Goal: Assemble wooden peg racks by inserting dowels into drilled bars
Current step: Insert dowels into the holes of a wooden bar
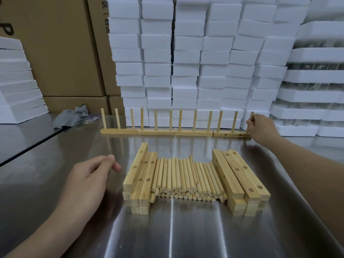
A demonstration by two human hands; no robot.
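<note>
Twelve slim, round wooden dowels [170, 120], upright.

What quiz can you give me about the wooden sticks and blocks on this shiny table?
1. True or false: the right hand pinches the rightmost dowel in the back row of racks.
2. The pile of loose dowels lies between: A) two stacks of drilled bars; B) two cardboard boxes; C) two grey cloths.
3. How many bars make up the back row?
Key: 1 true; 2 A; 3 four.
</note>
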